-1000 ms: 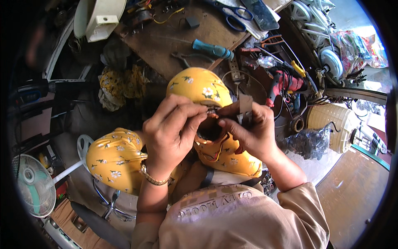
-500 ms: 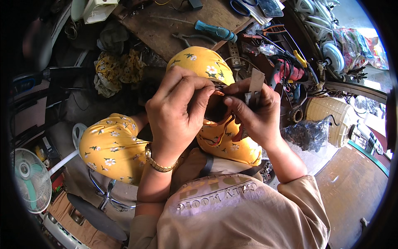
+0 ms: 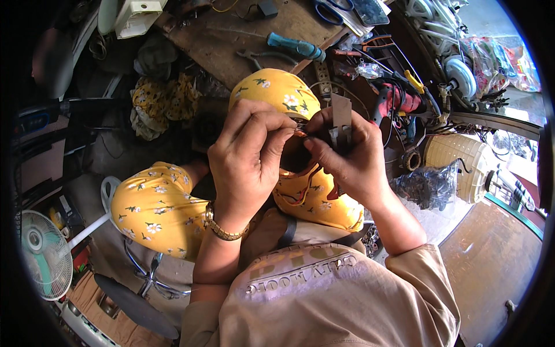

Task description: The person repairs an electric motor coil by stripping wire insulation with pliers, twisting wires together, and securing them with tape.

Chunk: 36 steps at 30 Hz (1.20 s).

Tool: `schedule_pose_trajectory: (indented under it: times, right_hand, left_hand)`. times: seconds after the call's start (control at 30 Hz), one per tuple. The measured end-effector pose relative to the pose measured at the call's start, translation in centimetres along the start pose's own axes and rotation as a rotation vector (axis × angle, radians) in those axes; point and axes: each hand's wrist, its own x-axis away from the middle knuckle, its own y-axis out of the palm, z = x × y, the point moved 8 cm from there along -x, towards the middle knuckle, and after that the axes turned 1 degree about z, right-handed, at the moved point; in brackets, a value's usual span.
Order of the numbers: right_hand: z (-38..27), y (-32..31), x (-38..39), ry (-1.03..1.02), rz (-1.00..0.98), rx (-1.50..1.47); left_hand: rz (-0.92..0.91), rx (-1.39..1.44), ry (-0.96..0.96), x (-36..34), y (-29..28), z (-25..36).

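Note:
Between my hands, above my yellow floral trousers (image 3: 156, 208), is a ring-shaped motor part (image 3: 296, 156) with copper-coloured winding and a dark inside; red and yellow wires (image 3: 300, 196) hang from it. My left hand (image 3: 248, 153), watch on the wrist, has thumb and forefinger pinched on something small and thin at the ring's upper rim. Opposite, my right hand (image 3: 352, 162) grips the same ring with thumb at the rim, and a narrow brown card-like strip (image 3: 341, 110) stands up among its fingers. The pinched piece is too small to make out clearly.
A wooden bench (image 3: 208, 52) ahead carries a blue-handled tool (image 3: 295, 46), pliers (image 3: 254, 58) and scissors (image 3: 329, 11). Right of it lie a red power tool (image 3: 399, 101) and assorted tools. A fan (image 3: 40, 248) stands left; a cream basket-like housing (image 3: 454, 168) sits right.
Since a second ago both hands and the ring appear higher in view, as does the bench, then slightly lower than half a second ago. The pinched grip stays at the rim.

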Motion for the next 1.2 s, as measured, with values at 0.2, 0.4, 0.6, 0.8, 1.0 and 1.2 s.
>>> schedule_pose_trajectory:
  times: [0.2,0.4,0.6,0.8,1.0,1.2]
  right_hand:
    - [1.4,-2.4,-1.8,0.148,0.024,-0.189]
    - [3.9,-9.4,-13.0,-0.050,0.134,0.007]
    - [-0.2,-4.7,-21.3,-0.473,0.223,1.084]
    - [1.9,-0.4,-26.4,-0.483,0.039,1.164]
    - [2.6,2.1,-26.9,-0.704,0.064,1.176]
    - [1.0,1.8,-24.2,-1.014,0.358,1.205]
  left_hand:
    - [-0.024,0.071,-0.079,0.4,-0.2,-1.1]
    - [-0.066,0.101,-0.055,-0.2,-0.4,-0.5]
    - [-0.121,0.066,-0.132,-0.5,-0.7,-0.4]
    - [-0.190,0.085,-0.143,-0.9,-0.6,-0.6]
    - [-0.184,0.035,-0.162,-1.0,-0.6,-0.4]
    - [-0.121,0.004,-0.166,-1.1,-0.4,-0.1]
